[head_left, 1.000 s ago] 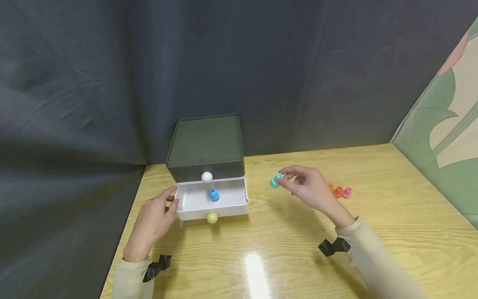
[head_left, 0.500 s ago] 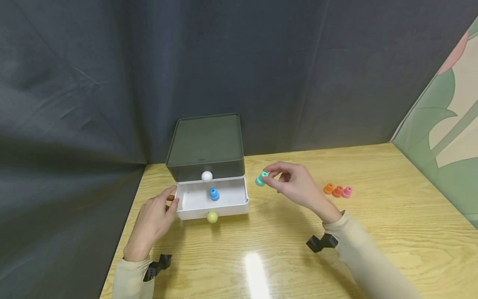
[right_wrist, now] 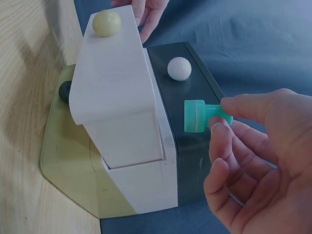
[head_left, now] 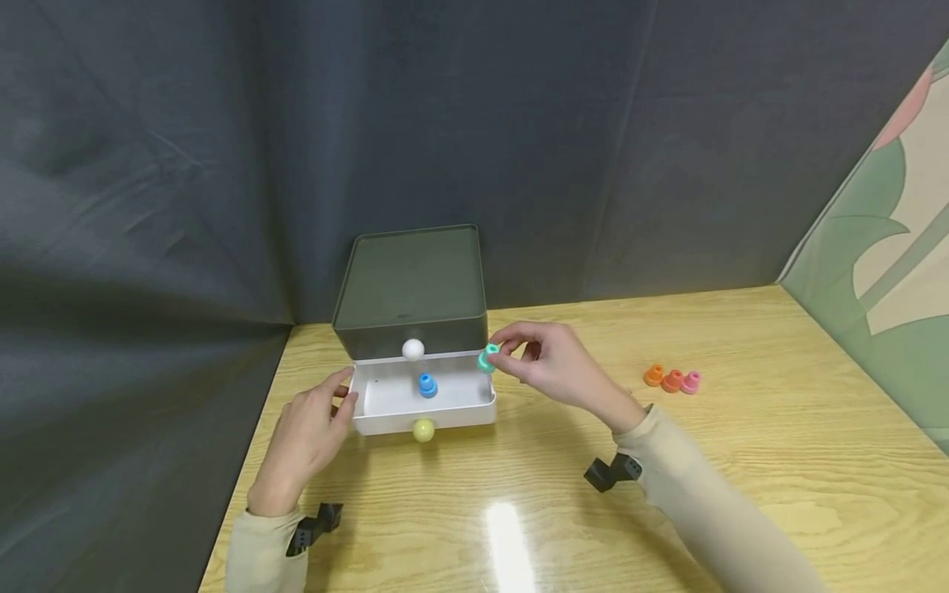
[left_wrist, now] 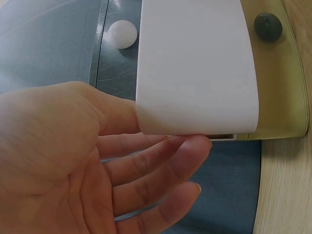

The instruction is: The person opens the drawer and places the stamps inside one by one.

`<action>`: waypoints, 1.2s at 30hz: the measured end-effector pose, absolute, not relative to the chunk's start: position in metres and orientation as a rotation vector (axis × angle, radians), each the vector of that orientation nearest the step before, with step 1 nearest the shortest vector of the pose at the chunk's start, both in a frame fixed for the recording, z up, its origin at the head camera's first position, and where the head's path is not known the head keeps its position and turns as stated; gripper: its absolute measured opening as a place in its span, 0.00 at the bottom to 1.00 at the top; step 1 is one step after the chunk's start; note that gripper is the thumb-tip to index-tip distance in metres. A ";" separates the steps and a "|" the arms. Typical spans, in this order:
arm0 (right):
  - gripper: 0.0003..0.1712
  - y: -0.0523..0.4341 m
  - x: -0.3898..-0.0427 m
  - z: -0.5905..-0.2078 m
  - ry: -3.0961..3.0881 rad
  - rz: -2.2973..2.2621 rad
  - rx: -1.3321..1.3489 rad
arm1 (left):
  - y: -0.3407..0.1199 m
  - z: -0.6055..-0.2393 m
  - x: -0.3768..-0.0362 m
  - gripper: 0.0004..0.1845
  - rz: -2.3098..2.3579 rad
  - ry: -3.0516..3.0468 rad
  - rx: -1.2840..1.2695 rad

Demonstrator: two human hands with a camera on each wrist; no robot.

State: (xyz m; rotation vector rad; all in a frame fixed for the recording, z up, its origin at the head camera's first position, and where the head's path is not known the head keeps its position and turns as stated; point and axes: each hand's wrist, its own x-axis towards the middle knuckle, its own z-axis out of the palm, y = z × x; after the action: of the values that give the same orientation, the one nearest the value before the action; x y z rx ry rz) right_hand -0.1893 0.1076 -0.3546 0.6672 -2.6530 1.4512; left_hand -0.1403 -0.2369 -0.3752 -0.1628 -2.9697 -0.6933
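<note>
Over the open white drawer's [head_left: 415, 399] right rim, my right hand [head_left: 552, 371] pinches a teal peg [head_left: 487, 359], its long axis level, broad end toward the drawer. My left hand [head_left: 307, 436], fingers relaxed, touches the drawer's left side; my fingertips hide the peg's narrow end.

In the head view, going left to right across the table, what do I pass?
Left hand → blue peg in the open white drawer → teal peg → right hand pinching it → orange peg → red peg → pink peg.
</note>
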 end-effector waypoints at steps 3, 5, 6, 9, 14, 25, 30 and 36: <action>0.10 0.101 -0.193 -0.355 -2.656 1.422 0.690 | -0.237 -0.375 -0.140 0.26 -0.690 -2.968 -0.165; 0.09 0.097 -0.196 -0.356 -2.660 1.415 0.703 | -0.237 -0.376 -0.141 0.26 -0.689 -2.967 -0.167; 0.09 0.095 -0.197 -0.357 -2.662 1.412 0.710 | -0.237 -0.376 -0.141 0.26 -0.689 -2.967 -0.167; 0.08 0.089 -0.200 -0.358 -2.687 1.413 0.724 | -0.237 -0.376 -0.141 0.26 -0.690 -2.966 -0.169; 0.06 0.080 -0.204 -0.361 -2.741 1.411 0.750 | -0.237 -0.375 -0.141 0.26 -0.697 -2.975 -0.165; 0.09 0.068 -0.205 -0.368 -2.816 1.337 0.789 | -0.237 -0.375 -0.141 0.26 -0.703 -2.986 -0.153; 0.10 0.065 -0.204 -0.371 -2.852 1.289 0.762 | -0.237 -0.374 -0.141 0.26 -0.705 -2.988 -0.148; 0.11 0.061 -0.204 -0.374 -2.930 1.246 0.710 | -0.237 -0.374 -0.141 0.26 -0.719 -2.993 -0.156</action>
State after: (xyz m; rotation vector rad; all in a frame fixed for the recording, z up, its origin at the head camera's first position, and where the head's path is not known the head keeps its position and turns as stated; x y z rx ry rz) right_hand -0.2036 0.0606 -0.3741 0.7099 -2.9296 1.2459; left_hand -0.1412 -0.2373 -0.3745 -0.1563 -2.9934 -0.7190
